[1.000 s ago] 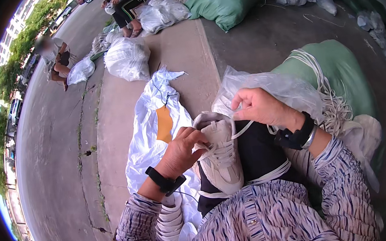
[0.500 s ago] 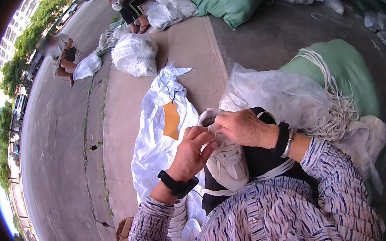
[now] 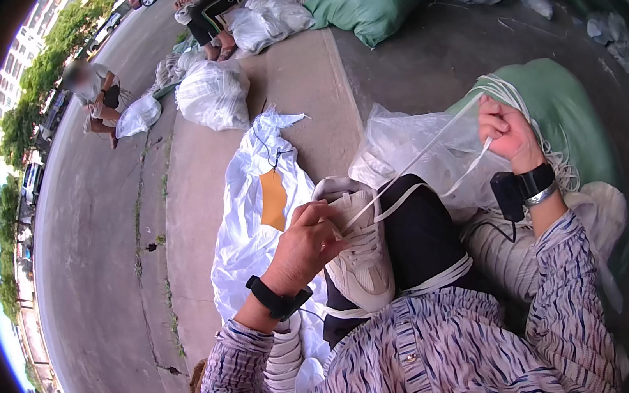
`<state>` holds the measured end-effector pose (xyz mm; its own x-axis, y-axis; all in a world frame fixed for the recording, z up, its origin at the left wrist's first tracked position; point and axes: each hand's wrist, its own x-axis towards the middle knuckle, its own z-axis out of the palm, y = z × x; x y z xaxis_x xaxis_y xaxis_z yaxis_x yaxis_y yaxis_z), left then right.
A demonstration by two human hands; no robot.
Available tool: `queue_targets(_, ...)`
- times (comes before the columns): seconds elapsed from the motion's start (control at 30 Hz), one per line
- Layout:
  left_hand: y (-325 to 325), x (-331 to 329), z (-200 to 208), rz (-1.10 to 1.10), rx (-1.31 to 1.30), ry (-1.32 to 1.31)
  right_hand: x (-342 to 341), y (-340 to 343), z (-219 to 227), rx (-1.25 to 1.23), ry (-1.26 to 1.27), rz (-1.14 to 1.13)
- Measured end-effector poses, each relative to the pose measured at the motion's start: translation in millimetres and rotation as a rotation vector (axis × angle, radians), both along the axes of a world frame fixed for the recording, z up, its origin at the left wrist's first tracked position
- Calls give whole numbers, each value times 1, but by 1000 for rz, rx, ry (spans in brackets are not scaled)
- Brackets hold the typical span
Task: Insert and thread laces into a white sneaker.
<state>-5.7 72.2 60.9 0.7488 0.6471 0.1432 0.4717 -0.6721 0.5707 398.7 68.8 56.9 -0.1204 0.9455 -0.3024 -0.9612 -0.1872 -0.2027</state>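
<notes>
A beige-white sneaker rests on my black-trousered lap, its toe toward me and its heel opening away. My left hand closes on the shoe's left side by the upper eyelets. Out to the right, my right hand is raised with its fingers curled round a white shoelace. From the upper eyelets the lace runs taut to those fingers, and a slacker length loops below it. More white cord lies round my legs. What my left fingertips pinch is partly hidden.
White sheeting with an orange-yellow piece lies left of the shoe. To the right are a clear plastic bag, a green sack draped with white laces, and stacked pale shoes. Other people sit by bags farther off.
My right hand has moved from the shoe up and to the right, drawing the lace out long. My left hand stays at the shoe.
</notes>
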Motion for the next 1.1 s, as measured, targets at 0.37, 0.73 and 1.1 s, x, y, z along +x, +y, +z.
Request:
queue_targets(0.37,25,37,20,69,18,25,76,-79,165,456,-71,-260)
queue_targets(0.73,16,41,41,145,-840,-659,20,-83,159,716,-507,-191)
queue_targets(1.1,19,-171,20,1030,-666,-1364,105,-116,-17,-35,-1164,-346)
